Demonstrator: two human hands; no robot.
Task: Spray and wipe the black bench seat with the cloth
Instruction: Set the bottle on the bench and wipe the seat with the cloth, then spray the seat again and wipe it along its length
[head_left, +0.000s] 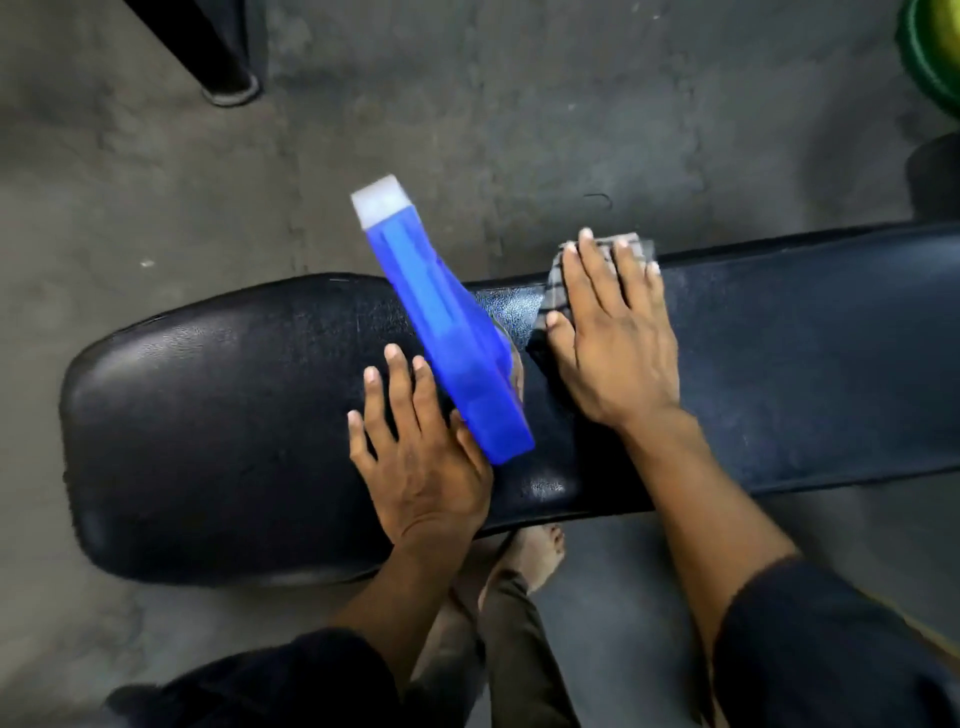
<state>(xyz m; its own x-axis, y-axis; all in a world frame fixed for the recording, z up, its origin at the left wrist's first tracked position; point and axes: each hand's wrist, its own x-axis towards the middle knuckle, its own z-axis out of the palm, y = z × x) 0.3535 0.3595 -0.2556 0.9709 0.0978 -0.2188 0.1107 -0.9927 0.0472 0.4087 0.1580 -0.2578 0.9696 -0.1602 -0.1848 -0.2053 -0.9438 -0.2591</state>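
Note:
The black bench seat (218, 426) runs left to right across the view, padded and shiny. A blue spray bottle with a white nozzle (447, 332) stands over the seat's middle, seen from above, its nozzle pointing away and blurred. My left hand (415, 452) lies just left of the bottle with fingers spread; its index side touches the sprayer head and its thumb is hidden under it. My right hand (613, 338) presses flat on a grey checked cloth (558, 291) at the seat's far edge, to the right of the bottle.
Grey concrete floor (467, 130) surrounds the bench. A black post with a round foot (228, 78) stands at the upper left. A green round object (935, 52) and a dark object (935, 176) sit at the right edge. My bare foot (535, 556) is under the near edge.

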